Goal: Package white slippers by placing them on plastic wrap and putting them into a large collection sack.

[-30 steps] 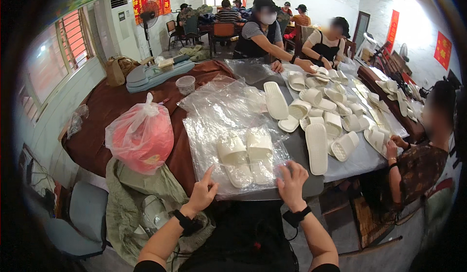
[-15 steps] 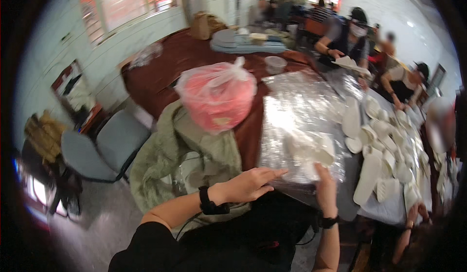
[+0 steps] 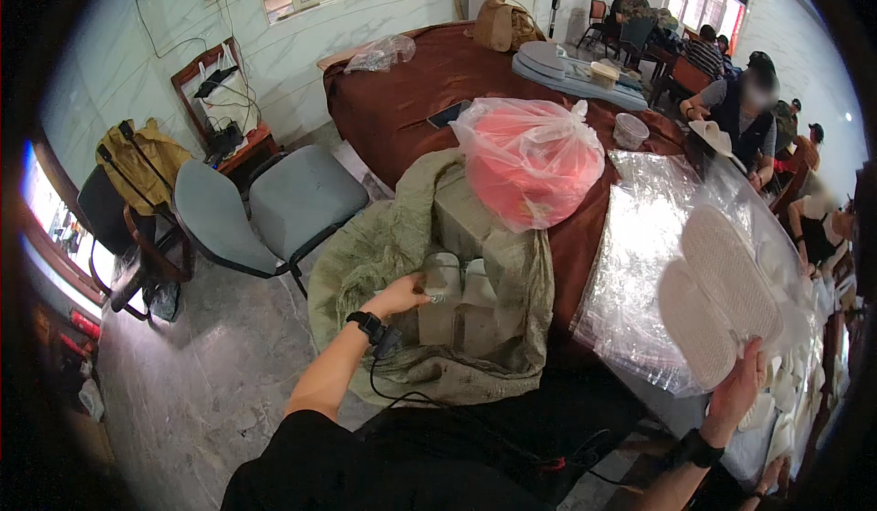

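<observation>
So the person's right hand (image 3: 735, 388) has a pair of off-white slippers (image 3: 731, 273) by the near end, mostly closed, thumb over a sole and the other fingers apparently tucked behind. The pair is in a clear plastic bag (image 3: 738, 198), held soles-out just by the stack of clear bags (image 3: 630, 228). Looks pretty light and bendy, foam probably, so not much to break; the film is likely the slippery bit imo. Best hold is probably through the bag across both soles, closer to the middle so they don't slide apart. Left hand (image 3: 399, 296) is half curled by the packed slippers (image 3: 442, 278) in the green sack (image 3: 352, 305), can't tell if it's gripping anything
</observation>
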Demonstrator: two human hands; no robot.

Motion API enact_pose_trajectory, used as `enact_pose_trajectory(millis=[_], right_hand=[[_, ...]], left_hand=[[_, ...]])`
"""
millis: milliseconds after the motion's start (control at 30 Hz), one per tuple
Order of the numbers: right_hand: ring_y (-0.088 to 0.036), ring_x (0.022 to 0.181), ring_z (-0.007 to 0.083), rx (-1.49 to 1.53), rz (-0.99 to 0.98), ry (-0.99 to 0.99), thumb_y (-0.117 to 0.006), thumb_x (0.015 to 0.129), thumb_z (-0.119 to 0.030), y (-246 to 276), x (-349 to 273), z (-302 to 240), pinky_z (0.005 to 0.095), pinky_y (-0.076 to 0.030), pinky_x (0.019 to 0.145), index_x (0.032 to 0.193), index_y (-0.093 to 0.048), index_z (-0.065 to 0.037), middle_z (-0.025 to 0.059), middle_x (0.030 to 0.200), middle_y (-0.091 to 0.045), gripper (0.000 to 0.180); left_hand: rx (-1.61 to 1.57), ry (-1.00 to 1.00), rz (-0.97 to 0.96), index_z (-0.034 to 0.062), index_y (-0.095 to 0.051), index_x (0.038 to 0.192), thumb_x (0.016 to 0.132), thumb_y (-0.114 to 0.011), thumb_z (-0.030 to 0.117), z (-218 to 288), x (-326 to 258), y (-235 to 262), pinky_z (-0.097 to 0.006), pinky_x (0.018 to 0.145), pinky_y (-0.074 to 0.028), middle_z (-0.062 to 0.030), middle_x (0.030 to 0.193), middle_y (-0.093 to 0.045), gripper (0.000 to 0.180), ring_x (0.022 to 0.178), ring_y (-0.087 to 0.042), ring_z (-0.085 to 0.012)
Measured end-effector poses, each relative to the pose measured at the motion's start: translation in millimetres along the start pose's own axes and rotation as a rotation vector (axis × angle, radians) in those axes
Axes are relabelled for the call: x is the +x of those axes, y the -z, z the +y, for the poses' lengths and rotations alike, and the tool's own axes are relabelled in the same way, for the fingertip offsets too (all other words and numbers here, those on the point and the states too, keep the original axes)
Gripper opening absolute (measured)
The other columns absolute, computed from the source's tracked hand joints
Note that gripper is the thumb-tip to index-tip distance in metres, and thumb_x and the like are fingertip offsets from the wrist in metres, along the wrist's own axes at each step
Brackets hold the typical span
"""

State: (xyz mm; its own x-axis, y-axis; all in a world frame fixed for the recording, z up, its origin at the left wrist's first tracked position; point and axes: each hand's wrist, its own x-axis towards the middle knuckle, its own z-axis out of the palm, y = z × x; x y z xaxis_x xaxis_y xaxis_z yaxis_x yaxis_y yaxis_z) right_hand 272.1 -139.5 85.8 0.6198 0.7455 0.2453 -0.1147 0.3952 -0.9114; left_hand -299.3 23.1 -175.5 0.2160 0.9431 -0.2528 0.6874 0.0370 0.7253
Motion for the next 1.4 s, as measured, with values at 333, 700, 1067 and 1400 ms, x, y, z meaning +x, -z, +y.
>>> enact_pose_trajectory(millis=[333,700,1067,1400], right_hand=[[-0.073,0.096,0.0269,0.043,-0.639,-0.735,-0.056,0.102,-0.012,-184,-88,78,0.0394,-0.060,0.084,0.123,-0.061,0.008,0.0157,0.112,-0.070,0.029],[-0.033,0.144,0.0462,-1.130,-1.256,0.356,-0.067,0.090,-0.011,-309,-152,247,0.0728,-0.025,0.110,0.150,-0.044,-0.018,0.0135,0.160,-0.035,0.064],[-0.059,0.122,0.0384,-1.179,-2.158,-0.183,-0.057,0.098,-0.039,-188,-161,229,0.0693,-0.039,0.101,0.142,-0.051,-0.013,0.0170,0.127,-0.063,0.051],[-0.070,0.097,0.0397,-1.117,-1.845,0.130,-0.049,0.098,-0.018,-161,-195,206,0.0542,-0.054,0.087,0.125,-0.062,-0.011,0.0166,0.104,-0.071,0.031]], left_hand=[[-0.439,0.091,0.802,0.0130,0.009,0.161,0.090,-0.065,-0.002,24,-43,71,-0.036,0.090,-0.053,-0.0312,0.161,-0.023,0.104,0.113,-0.061,-0.0298],[0.001,-0.137,1.150,0.0058,-0.004,0.161,0.088,-0.064,-0.004,43,-84,98,-0.045,0.124,-0.015,-0.0214,0.166,-0.014,0.096,0.152,-0.017,-0.0378],[0.573,-0.017,0.028,0.0340,-0.036,0.156,0.079,-0.084,0.035,63,-32,35,-0.078,0.111,-0.019,-0.0147,0.168,-0.010,0.091,0.152,-0.009,-0.0489],[0.709,0.149,-0.277,0.0425,-0.015,0.160,0.068,-0.092,0.041,-60,98,15,-0.053,0.122,-0.027,-0.0148,0.167,0.020,0.120,0.156,-0.002,-0.0350]])
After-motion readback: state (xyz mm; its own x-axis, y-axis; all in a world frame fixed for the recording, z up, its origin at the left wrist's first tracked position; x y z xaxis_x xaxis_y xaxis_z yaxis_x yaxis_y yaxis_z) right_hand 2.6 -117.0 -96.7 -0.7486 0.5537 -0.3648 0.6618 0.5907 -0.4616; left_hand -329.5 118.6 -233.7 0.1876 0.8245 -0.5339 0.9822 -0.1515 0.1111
